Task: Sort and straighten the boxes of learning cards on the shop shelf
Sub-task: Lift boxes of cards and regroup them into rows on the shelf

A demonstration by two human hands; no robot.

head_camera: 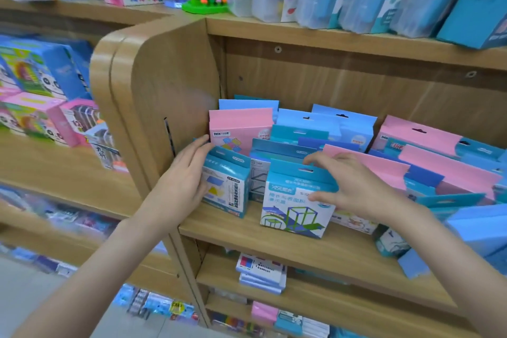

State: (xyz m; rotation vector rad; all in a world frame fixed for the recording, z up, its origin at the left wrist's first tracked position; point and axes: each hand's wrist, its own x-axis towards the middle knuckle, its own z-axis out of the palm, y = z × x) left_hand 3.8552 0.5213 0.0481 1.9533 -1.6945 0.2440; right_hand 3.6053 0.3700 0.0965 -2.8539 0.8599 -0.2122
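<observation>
The boxes of learning cards [299, 145] are standing crowded on the wooden shelf [315, 247] where we are pressing our straight-fingered left hand [186, 173] against a teal box [227, 186] and gripping the front cube-printed box [296, 200] with our right hand [354, 186].

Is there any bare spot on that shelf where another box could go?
Yes: the shelf board is bare along its front edge, before the cube-frame box and rightwards. A narrow gap separates that box from the small teal box. Behind, pink and blue boxes crowd tightly.
</observation>
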